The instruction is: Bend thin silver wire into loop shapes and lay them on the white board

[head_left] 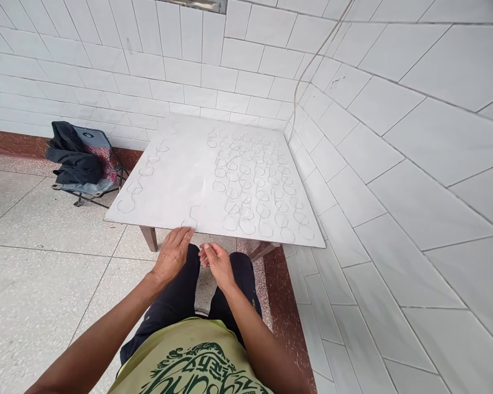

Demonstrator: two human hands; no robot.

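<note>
My left hand (173,254) reaches over the front edge of the white tabletop (172,180), its fingers stretched out and lying on the edge. Under and beside its fingertips is a thin, dark, curled strand (198,213), like wire or thread. Just to the right, my right hand (217,262) hovers above my lap, below the table edge. Its thumb and fingers are pressed together, and anything between them is too small to make out. Rows of similar looped strands (250,189) cover the right side of the tabletop. A line of more loops (147,171) runs down its left side.
White tiled wall (378,180) closes in on the table's right and back. A thin cable (298,90) hangs down the corner. At left, a folding chair (92,189) bears a dark cloth (74,158). My knees are under the table's front edge.
</note>
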